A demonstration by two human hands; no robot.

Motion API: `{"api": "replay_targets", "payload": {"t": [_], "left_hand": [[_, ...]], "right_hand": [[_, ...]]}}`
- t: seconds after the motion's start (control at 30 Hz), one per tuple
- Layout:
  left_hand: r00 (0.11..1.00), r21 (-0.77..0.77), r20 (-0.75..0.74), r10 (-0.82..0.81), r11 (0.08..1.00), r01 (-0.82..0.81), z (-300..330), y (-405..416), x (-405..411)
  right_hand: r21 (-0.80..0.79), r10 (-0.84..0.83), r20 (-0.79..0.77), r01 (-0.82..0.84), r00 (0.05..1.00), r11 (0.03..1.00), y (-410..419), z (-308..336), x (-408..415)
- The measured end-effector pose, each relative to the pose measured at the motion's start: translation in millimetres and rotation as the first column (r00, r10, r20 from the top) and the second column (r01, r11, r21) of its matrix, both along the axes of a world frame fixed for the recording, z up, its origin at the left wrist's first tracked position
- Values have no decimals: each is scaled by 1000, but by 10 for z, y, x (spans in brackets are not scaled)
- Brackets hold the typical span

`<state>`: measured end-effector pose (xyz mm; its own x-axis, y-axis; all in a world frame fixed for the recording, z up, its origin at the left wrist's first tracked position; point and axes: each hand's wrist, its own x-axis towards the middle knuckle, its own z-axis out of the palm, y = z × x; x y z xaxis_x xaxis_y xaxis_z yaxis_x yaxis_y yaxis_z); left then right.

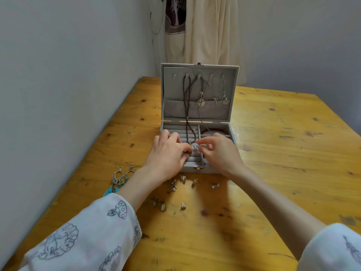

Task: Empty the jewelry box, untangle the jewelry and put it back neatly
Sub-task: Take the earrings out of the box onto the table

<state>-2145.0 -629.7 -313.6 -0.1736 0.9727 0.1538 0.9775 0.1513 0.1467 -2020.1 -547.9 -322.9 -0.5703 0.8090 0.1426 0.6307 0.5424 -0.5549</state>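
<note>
Your left hand (168, 151) and right hand (218, 151) work over the ring rolls of the open jewelry box (197, 122). Necklaces (187, 98) hang in its lid. Loose rings (173, 186) and earrings (119, 177) lie toward the tabletop's (273, 153) left edge.

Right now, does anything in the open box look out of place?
Yes. A dark beaded necklace hung in the lid trails over the hinge onto the ring rolls, instead of staying tucked in the lid pocket.

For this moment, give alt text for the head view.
Both hands, left hand and right hand, reach into the ring rolls of an open grey jewelry box on a wooden table. Necklaces hang from its lid; rings and earrings lie loose in front.
</note>
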Motion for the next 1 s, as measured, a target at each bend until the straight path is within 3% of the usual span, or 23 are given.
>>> {"api": "replay_targets", "payload": {"t": [0.23, 0.4, 0.53, 0.8, 1.0], "left_hand": [[1000, 129, -21, 22, 991, -19, -59, -33, -202], [975, 144, 214, 53, 986, -85, -89, 107, -145], [970, 128, 240, 34, 990, -66, -100, 195, -113], [976, 124, 92, 196, 971, -207, 10, -95, -319], [985, 87, 29, 171, 981, -173, 13, -38, -254]], "right_hand": [[24, 46, 25, -47, 999, 999, 63, -69, -92], [72, 36, 15, -37, 999, 997, 38, -98, -102], [91, 35, 18, -36, 999, 995, 13, -112, -86], [53, 44, 1, -44, 999, 998, -4, -95, -89], [14, 35, 18, -35, 999, 999, 22, -92, -90]]}}
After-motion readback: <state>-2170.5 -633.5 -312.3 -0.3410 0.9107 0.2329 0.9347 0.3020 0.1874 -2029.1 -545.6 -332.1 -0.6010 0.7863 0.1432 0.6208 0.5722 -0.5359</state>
